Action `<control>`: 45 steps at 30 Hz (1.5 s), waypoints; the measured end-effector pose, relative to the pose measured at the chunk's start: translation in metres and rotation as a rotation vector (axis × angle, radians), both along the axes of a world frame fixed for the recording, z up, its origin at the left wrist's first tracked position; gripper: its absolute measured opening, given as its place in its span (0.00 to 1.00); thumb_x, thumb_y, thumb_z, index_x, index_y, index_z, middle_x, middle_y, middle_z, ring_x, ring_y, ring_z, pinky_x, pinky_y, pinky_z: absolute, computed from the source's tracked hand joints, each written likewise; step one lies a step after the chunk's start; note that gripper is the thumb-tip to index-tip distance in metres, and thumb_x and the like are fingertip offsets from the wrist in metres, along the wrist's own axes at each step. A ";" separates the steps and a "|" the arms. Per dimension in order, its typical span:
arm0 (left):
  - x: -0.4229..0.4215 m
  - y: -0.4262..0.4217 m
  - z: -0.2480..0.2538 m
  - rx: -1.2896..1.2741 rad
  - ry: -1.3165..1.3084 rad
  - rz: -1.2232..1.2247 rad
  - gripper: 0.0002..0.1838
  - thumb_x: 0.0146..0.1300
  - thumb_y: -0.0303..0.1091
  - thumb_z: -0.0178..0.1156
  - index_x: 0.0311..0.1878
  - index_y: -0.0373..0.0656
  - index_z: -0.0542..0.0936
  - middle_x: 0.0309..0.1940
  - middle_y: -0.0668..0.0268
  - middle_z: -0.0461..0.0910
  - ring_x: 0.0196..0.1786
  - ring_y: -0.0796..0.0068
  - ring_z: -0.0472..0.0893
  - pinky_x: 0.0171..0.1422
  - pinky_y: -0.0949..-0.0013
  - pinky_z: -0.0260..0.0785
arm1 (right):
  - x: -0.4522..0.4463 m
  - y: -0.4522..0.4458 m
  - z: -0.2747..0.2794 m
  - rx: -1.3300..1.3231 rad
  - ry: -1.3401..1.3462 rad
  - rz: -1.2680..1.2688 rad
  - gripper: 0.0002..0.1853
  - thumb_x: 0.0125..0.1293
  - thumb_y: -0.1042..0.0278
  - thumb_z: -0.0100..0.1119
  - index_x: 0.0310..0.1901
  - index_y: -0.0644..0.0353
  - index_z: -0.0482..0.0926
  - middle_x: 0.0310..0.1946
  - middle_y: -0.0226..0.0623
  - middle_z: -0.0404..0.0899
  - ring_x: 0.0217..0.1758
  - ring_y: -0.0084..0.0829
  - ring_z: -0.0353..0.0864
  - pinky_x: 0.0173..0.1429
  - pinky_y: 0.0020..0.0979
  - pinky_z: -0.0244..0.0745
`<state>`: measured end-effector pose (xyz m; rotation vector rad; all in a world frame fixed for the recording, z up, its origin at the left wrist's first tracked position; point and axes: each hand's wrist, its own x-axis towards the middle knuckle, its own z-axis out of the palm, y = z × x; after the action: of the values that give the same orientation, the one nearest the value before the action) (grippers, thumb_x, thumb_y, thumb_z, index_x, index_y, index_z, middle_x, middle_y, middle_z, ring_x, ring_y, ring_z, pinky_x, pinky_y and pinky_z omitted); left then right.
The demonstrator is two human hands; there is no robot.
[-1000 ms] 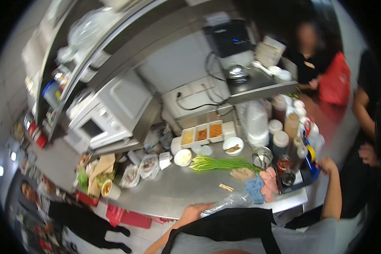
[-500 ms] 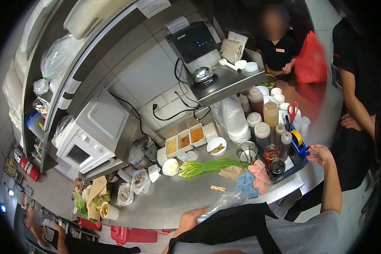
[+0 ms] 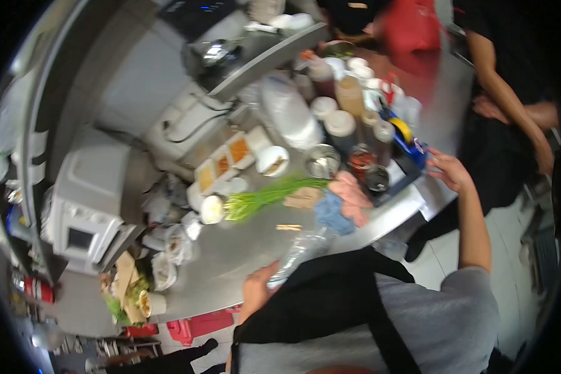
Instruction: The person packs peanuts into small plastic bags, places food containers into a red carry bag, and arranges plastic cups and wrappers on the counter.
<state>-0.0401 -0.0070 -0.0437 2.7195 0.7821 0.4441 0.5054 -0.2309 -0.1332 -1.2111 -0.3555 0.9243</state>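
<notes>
My right hand [image 3: 449,171] is at the right end of the counter, its bent fingertips against a blue tape dispenser [image 3: 417,151] with a yellow roll [image 3: 403,129]. Whatever is between those fingers is too small to make out. By the counter's front edge, my left hand [image 3: 258,288] is closed at the near end of a clear plastic bag [image 3: 300,254]; blur softens its fingers. Beyond the bag lie a wooden clothespin [image 3: 288,227], a blue cloth [image 3: 334,212], a pink cloth [image 3: 351,194] and a bundle of green stalks [image 3: 262,201].
Sauce bottles [image 3: 341,128] and jars crowd the black tray [image 3: 397,182] beside the dispenser. Food containers [image 3: 223,165] line the wall, with a white microwave [image 3: 84,206] further left. A co-worker's arm [image 3: 502,81] and a red bag [image 3: 410,28] are at the right.
The view has swung, so the counter and its things appear lower and further left, with blur. My right hand stays at the dispenser and my left hand by the plastic bag.
</notes>
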 end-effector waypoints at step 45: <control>0.001 -0.001 0.010 -0.065 -0.008 0.031 0.26 0.48 0.40 0.67 0.53 0.47 0.77 0.39 0.58 0.82 0.42 0.57 0.81 0.44 0.60 0.70 | 0.004 0.007 0.002 -0.576 -0.271 0.020 0.12 0.62 0.53 0.58 0.32 0.53 0.80 0.33 0.29 0.81 0.34 0.30 0.77 0.38 0.38 0.72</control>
<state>-0.0394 -0.0084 -0.0335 2.6479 0.8230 0.4285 0.5098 -0.2235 -0.1310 -1.8747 -0.3251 0.9095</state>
